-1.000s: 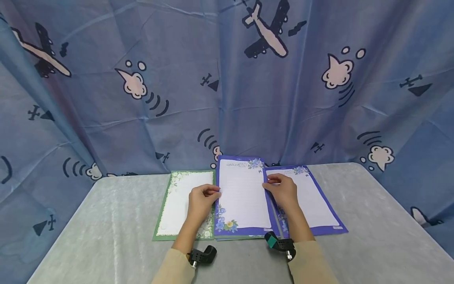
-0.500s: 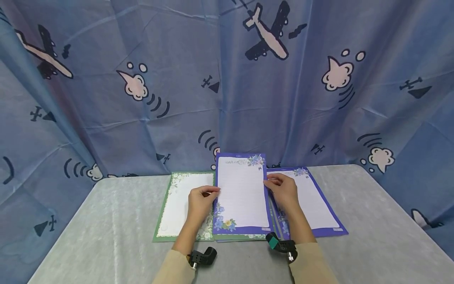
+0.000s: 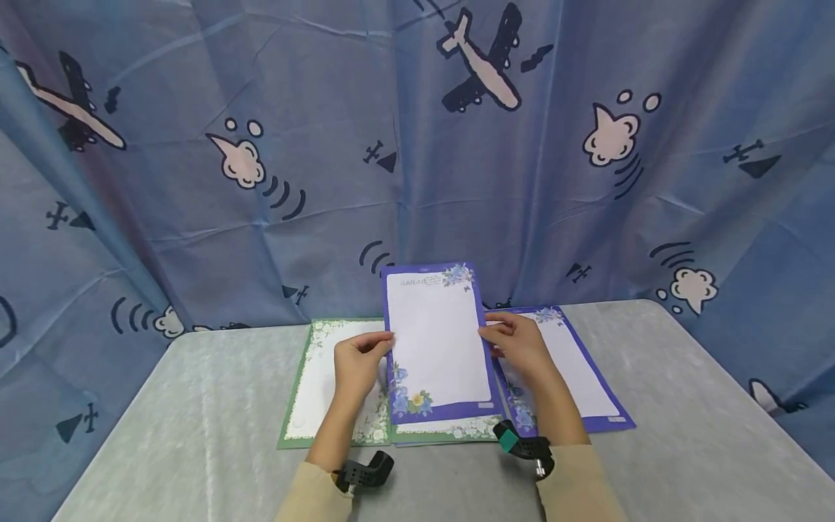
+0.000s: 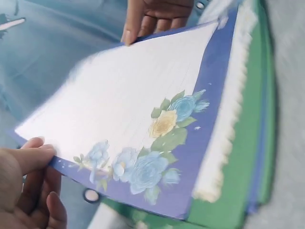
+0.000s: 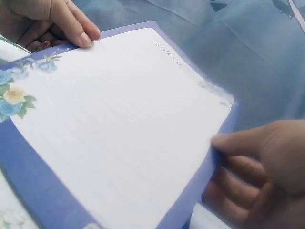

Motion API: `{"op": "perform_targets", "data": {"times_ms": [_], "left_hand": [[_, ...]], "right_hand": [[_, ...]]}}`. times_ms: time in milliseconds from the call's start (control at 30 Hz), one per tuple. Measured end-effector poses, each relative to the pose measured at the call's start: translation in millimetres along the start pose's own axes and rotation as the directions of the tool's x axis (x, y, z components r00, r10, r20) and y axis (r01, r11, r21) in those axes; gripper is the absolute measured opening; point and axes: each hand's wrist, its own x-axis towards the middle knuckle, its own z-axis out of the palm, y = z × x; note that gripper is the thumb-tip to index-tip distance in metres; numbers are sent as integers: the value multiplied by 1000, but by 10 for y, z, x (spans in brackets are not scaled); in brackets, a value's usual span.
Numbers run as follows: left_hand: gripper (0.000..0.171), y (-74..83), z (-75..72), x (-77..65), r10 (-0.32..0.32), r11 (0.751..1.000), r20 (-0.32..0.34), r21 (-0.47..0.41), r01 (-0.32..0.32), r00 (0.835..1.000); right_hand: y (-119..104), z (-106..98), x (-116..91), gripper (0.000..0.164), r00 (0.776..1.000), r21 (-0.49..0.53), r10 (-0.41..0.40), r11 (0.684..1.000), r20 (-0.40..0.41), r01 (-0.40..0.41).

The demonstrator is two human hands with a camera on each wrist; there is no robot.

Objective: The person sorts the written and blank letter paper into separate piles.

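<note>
A sheet of writing paper (image 3: 438,341) with a purple border and blue and yellow flowers is held up between both hands. My left hand (image 3: 357,362) pinches its left edge, thumb on top, as the left wrist view also shows. On the opposite edge my right hand (image 3: 522,344) pinches with thumb above and fingers below. Beneath the raised sheet, a green-bordered sheet (image 3: 457,429) shows at its lower edge, on top of a stack with green and purple edges (image 4: 264,143).
To the left lies another green-bordered sheet (image 3: 313,391) with white flowers. A purple-bordered sheet (image 3: 580,377) lies at the right, partly under the right forearm. The grey table (image 3: 183,420) meets a blue curtain (image 3: 326,181) printed with planes at the back.
Both hands have lifted the purple-bordered sheet up and slightly left, its top now higher against the curtain. More of the green-bordered sheet below it has come into view.
</note>
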Motion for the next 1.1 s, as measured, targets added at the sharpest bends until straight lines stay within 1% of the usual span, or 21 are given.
{"op": "perform_targets", "data": {"times_ms": [100,233,300,367,467,533,667,800,967,1100], "left_hand": [[10,82,-6,2,-3,999,6,-39,3,1000],[12,187,-11,-7,-7,999,21,-46,8,1000],[12,238,-23,-17,-6,999,23,-47,7,1000],[13,292,-38,-28,1,998,26,-56,1,1000],[14,379,-58,-41,19,998,39,-63,-16,999],[15,436,-73,-46,33,997,51,-64,-29,998],[18,550,-116,-61,66,997,67,-52,-63,996],[18,648,-164,-73,85,995,72,-57,-81,994],[19,731,-218,-86,69,995,83,-74,-63,994],[19,786,-266,-94,56,994,80,-97,-49,995]], "right_hand": [[-104,-42,-34,38,999,2,-35,999,-33,36],[-211,-78,-71,29,994,-3,-71,997,-83,71],[-245,-87,-87,27,991,-20,-102,995,-82,101],[-279,-102,-112,25,988,-53,-140,989,-66,137],[-337,-131,-158,28,981,-92,-188,979,-49,183],[-372,-158,-185,30,977,-110,-207,974,-47,200],[-413,-205,-221,32,975,-109,-214,972,-53,208],[-465,-249,-263,34,975,-70,-215,975,-57,211],[-554,-265,-308,35,975,-29,-208,978,-71,207],[-630,-261,-332,35,974,-23,-213,977,-72,212]]}}
